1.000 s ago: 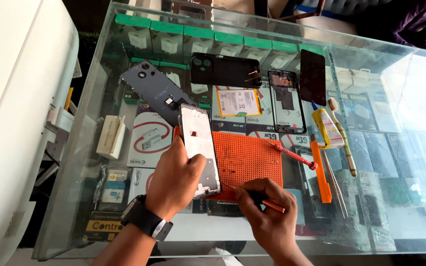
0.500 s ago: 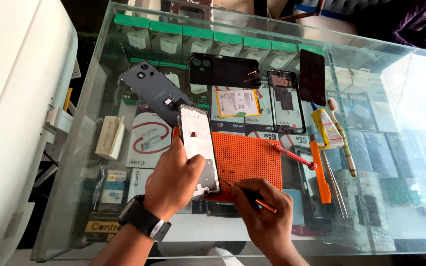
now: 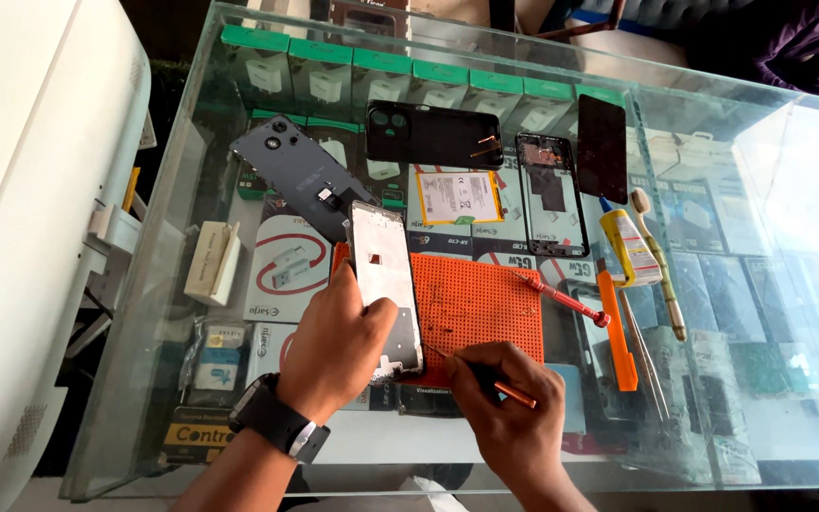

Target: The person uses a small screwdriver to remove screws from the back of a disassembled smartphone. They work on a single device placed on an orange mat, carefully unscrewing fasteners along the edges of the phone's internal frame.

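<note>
My left hand (image 3: 338,343), with a black watch on its wrist, grips a silver phone frame (image 3: 383,275) and holds it tilted over the left edge of an orange perforated work mat (image 3: 476,299). My right hand (image 3: 504,410) holds a thin orange-handled tool (image 3: 485,379) like a pen; its tip points at the lower right edge of the frame. Both hands are at the near side of a glass counter.
On the glass counter (image 3: 741,142) lie a grey back cover (image 3: 296,175), a black back cover (image 3: 433,133), a battery (image 3: 459,196), a black phone frame (image 3: 550,194), a dark screen (image 3: 603,147), a red screwdriver (image 3: 561,299), a glue tube (image 3: 629,246), an orange pry tool (image 3: 618,332), tweezers and a toothbrush. Boxed accessories sit under the glass.
My left hand has tilted the frame slightly. My right hand has brought the tool's tip closer to the frame's lower right edge.
</note>
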